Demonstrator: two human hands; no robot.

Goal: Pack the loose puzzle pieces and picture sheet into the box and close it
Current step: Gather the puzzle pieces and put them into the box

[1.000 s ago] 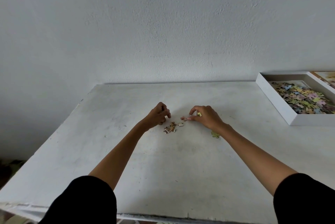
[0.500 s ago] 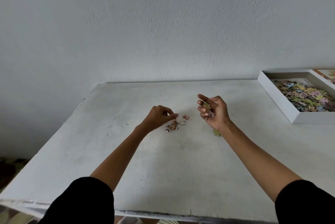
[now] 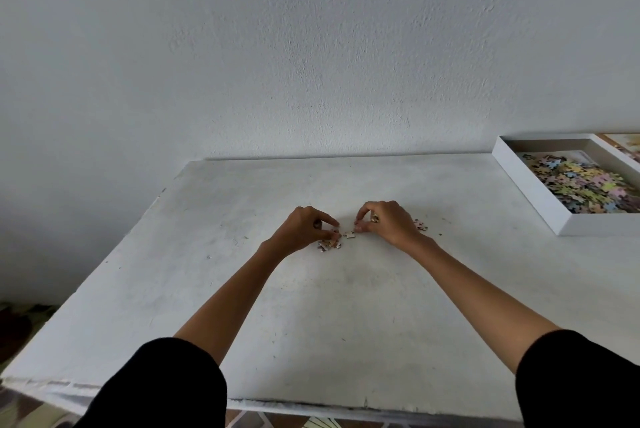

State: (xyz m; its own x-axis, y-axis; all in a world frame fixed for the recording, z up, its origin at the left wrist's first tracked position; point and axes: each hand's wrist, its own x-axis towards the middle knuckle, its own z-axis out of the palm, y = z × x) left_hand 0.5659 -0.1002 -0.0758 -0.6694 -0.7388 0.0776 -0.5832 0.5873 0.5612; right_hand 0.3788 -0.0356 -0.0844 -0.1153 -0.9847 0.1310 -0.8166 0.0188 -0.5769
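Observation:
A few loose puzzle pieces lie in a small cluster at the middle of the white table, with one pale piece beside them. My left hand rests over the cluster, fingers pinched on pieces. My right hand is palm down, holding pieces in its curled fingers, its fingertips touching the table by the pale piece. Two more pieces lie just right of that hand. The open white box, heaped with pastel pieces, stands at the right edge.
A picture sheet or lid shows partly behind the box at the far right. A grey wall rises directly behind the table. The table's front edge is near my body, with patterned floor below.
My right hand, raised palm-up with pieces half a second ago, has turned over and come down to the table. My left hand has shifted slightly onto the cluster.

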